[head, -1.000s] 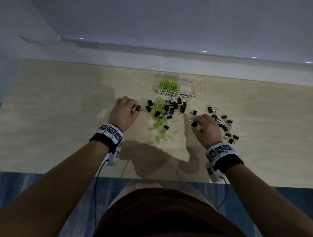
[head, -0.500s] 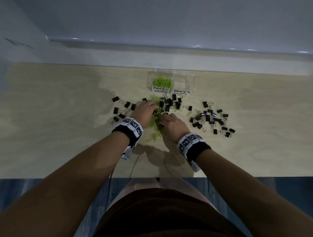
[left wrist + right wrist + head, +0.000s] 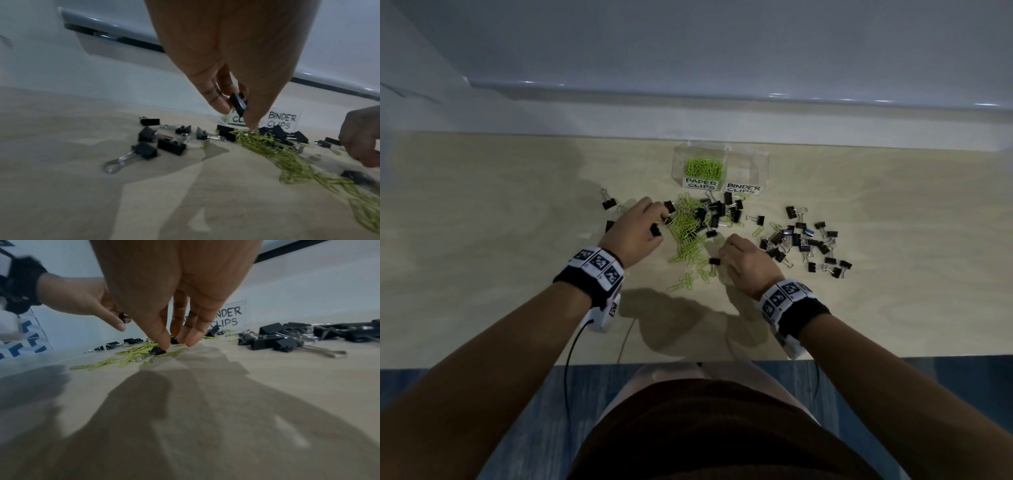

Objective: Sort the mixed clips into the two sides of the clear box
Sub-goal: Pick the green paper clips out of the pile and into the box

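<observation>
The clear box (image 3: 763, 164) stands at the back; its left side, labelled PAPER CLIPS, holds green paper clips (image 3: 703, 168), and its BINDER CLIPS side (image 3: 281, 121) looks empty. A mixed pile of green paper clips (image 3: 686, 233) and black binder clips (image 3: 719, 209) lies in front of it. My left hand (image 3: 661, 224) hovers at the pile's left edge and pinches a black binder clip (image 3: 238, 102) between thumb and fingers. My right hand (image 3: 722, 258) is down at the pile's near right edge, thumb and fingertips (image 3: 191, 341) pinching a black binder clip (image 3: 157, 351) on the table.
A cluster of black binder clips (image 3: 804, 240) lies to the right of my right hand. Several more binder clips (image 3: 162, 142) sit left of the pile, under my left hand. The wooden table (image 3: 482, 257) ends at a white wall ledge behind the box.
Both hands have drawn apart from the middle of the pile. The left hand has moved left and lifted a binder clip; the right has come back to the pile's near right edge.
</observation>
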### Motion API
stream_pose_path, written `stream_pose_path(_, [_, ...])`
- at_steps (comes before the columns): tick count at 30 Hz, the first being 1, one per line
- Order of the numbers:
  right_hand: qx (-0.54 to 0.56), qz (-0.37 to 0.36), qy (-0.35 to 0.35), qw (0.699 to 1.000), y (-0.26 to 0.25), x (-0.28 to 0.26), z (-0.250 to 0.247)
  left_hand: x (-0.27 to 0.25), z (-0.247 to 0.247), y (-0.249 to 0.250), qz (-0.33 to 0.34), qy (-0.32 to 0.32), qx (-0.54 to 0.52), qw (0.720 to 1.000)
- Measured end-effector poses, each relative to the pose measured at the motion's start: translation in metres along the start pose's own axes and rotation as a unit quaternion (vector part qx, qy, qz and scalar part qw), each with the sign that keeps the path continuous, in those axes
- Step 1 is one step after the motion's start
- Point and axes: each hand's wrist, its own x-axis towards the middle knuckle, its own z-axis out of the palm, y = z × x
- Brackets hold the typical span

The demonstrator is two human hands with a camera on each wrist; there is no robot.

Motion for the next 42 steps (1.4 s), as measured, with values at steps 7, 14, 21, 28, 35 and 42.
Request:
stream_pose_path(7, [-0.048,-0.061,-0.053,0.996,-0.013,0.017,0.004,-0.014,0.01,-0.007,-0.029,0.02,0.065,0.997])
stream_pose_path(14, [0.018,-0.026,-0.02,0.999,-0.005,0.01,-0.003,-0.018,0.054,0.036,0.024,-0.085,0.046,0.995])
stream_pose_path(21, [0.047,0.123,0.103,0.986,0.039,-0.013,-0.014,-0.041,0.063,0.035,0.066,-0.086,0.004,0.994])
stream_pose_path(28, [0.045,0.146,-0.012,0.988,0.012,-0.022,-0.003,-0.052,0.048,0.012,-0.026,-0.131,0.012,0.991])
stream_pose_path(35, [0.056,0.103,-0.093,0.989,-0.023,0.013,0.015,-0.028,0.058,0.025,-0.014,-0.099,-0.028,0.995])
stream_pose_path(42, [0.072,0.029,-0.059,0.995,-0.026,0.023,0.009,-0.014,0.052,0.029,0.023,-0.125,0.007,0.992])
